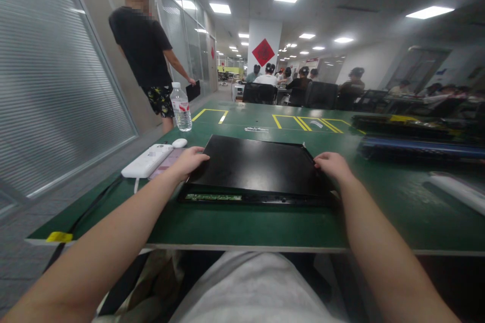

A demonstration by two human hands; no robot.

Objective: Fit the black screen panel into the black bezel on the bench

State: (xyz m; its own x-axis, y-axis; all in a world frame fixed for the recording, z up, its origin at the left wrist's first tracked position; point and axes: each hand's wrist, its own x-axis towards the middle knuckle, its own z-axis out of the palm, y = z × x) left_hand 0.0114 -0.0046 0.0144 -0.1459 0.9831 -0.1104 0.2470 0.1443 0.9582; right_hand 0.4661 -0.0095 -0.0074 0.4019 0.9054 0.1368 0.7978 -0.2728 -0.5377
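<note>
A glossy black display panel [257, 161] lies in front of me, tilted slightly within or over a thin black frame [288, 199]. Along the near side of that frame shows a strip of green circuit board [214, 197]. My left hand [192, 160] grips the panel's left edge, thumb on top and fingers around the side. At the opposite edge my right hand [334, 165] pinches the panel near its far right corner, fingers closed. Whether the right fingers also hold the frame, I cannot tell.
On the green table [242, 227], a white power bank-like box [147, 160], a phone [166, 164], a white earbud case [179, 143] and a water bottle [181, 108] stand left. Stacked dark panels [417, 149] lie right. A person [140, 45] walks beyond the table's left side.
</note>
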